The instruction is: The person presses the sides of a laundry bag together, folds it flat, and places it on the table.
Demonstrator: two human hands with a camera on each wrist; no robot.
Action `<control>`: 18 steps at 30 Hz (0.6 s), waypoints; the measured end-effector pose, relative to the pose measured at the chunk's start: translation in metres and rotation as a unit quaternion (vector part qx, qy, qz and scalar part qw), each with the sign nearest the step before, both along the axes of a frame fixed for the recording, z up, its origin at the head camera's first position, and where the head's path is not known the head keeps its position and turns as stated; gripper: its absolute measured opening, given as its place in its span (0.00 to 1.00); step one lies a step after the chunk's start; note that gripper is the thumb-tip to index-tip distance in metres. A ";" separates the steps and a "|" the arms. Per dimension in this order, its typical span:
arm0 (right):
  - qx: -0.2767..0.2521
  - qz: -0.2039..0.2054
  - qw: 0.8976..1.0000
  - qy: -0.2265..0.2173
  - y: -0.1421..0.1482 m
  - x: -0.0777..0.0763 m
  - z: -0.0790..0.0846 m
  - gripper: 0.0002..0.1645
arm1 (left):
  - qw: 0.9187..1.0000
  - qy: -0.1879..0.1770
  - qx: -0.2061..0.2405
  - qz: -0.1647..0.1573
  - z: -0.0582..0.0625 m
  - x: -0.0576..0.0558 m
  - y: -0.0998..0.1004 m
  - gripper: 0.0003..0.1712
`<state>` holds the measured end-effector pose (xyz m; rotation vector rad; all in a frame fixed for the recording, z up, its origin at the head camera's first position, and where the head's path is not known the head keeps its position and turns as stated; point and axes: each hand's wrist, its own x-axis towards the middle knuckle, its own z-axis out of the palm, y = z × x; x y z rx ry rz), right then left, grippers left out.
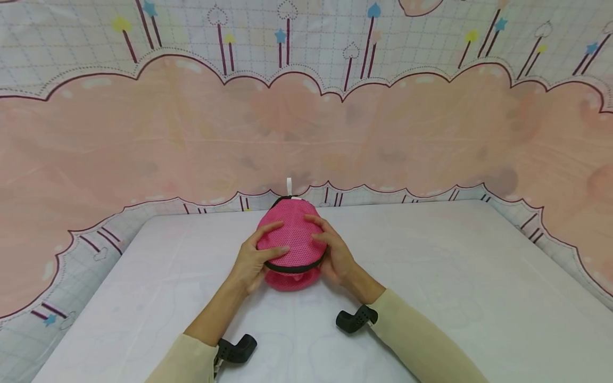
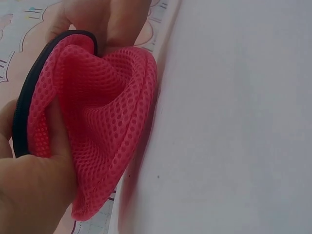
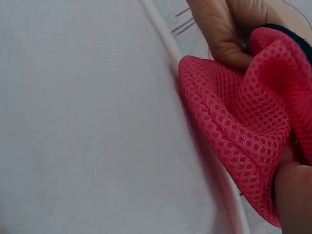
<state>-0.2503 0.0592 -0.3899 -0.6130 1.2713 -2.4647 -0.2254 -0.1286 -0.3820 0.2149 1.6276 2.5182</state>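
Both hands hold a pink mesh laundry bag (image 1: 293, 234) with black edging and a small white loop at its top. On its left side the left hand (image 1: 254, 259) grips it, thumb and a finger spread over the mesh. From the other side the right hand (image 1: 339, 255) grips it, its fingertips on the front. The lower part folds inward below the black band, and in the left wrist view the creased mesh (image 2: 105, 107) shows close up. In the right wrist view the same bag (image 3: 243, 117) hides some of the fingers.
A white-covered table (image 1: 455, 276) lies under the hands. Behind it hangs a cloth (image 1: 297, 133) printed with pink icing and candles. Each wrist carries a black camera mount, one on the left (image 1: 238, 349) and one on the right (image 1: 356, 319).
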 end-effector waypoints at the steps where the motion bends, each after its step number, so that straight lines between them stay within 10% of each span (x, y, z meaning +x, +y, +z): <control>1: -0.002 0.003 1.000 -0.004 0.000 0.000 0.000 0.30 | 1.000 -0.001 0.008 0.000 -0.001 0.000 0.001 0.35; 18: -0.019 0.039 0.998 -0.041 0.001 0.001 -0.005 0.34 | 0.998 -0.023 0.061 0.010 -0.009 0.003 0.004 0.31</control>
